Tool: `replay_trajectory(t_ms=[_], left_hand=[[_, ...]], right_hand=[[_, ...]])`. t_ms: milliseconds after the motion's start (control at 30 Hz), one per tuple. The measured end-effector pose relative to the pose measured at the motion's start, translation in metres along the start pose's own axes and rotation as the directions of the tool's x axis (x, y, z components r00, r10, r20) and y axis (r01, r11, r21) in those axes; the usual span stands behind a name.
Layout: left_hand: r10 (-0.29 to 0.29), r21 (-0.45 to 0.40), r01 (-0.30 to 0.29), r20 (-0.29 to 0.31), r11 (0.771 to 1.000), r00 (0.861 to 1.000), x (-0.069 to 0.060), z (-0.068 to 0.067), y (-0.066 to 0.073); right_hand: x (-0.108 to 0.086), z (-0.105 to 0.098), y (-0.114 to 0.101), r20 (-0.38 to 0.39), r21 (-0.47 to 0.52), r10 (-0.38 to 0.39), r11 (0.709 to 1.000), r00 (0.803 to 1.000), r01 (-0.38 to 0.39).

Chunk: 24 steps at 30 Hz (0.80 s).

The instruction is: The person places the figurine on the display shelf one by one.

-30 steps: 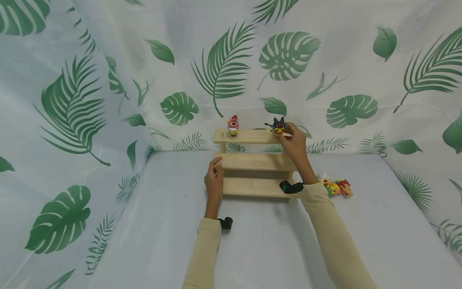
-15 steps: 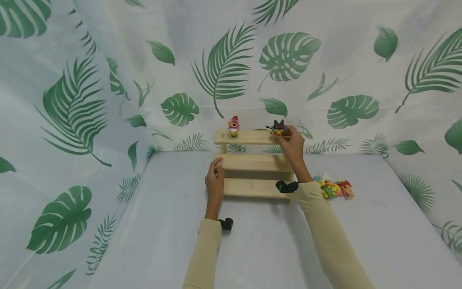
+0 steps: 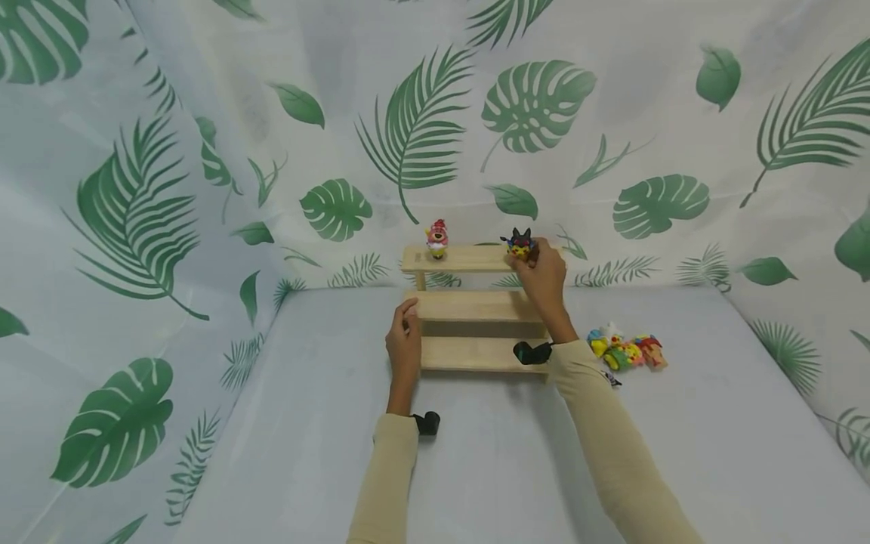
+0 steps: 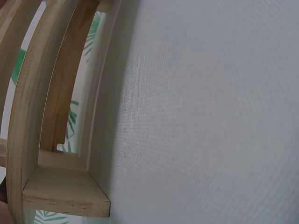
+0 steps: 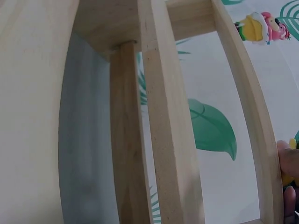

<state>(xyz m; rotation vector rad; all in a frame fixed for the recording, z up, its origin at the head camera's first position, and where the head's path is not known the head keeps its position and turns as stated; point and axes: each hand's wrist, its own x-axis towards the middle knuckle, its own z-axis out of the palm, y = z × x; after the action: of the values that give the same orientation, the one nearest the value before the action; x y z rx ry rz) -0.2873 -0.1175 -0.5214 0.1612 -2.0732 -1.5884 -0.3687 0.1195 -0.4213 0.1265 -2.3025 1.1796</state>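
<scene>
A three-tier wooden display shelf (image 3: pixel 479 306) stands on the white-covered table. My left hand (image 3: pixel 404 344) grips its left side near the middle tier; in the left wrist view only a sliver of finger shows beside the wood. At the right end of the top tier, my right hand (image 3: pixel 546 279) pinches a small yellow figurine with a black-eared hood (image 3: pixel 519 242). Its base is at the board, partly covered by the fingers. A pink bear figurine with a red hat (image 3: pixel 437 239) stands upright at the top tier's left end.
Several colourful figurines (image 3: pixel 625 351) lie in a cluster on the table (image 3: pixel 720 423), right of the shelf. A small dark-and-white item (image 3: pixel 612 379) lies by the right sleeve. Leaf-printed white sheeting (image 3: pixel 435 151) hangs behind and at the sides.
My right hand has come down slightly and a little to the left with the hooded figurine, onto the top tier. The left hand stays on the shelf's side.
</scene>
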Motion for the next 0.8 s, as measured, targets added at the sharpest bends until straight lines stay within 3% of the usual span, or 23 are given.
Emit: replay_trajectory(t_ms=[800], left_hand=[[0.014,-0.015,-0.014,0.007,1.0,1.0,-0.0004,-0.0001,-0.0016]], right_hand=[[0.0014,0.0001,-0.003,-0.009,-0.027,0.022,0.999,1.0,-0.022]])
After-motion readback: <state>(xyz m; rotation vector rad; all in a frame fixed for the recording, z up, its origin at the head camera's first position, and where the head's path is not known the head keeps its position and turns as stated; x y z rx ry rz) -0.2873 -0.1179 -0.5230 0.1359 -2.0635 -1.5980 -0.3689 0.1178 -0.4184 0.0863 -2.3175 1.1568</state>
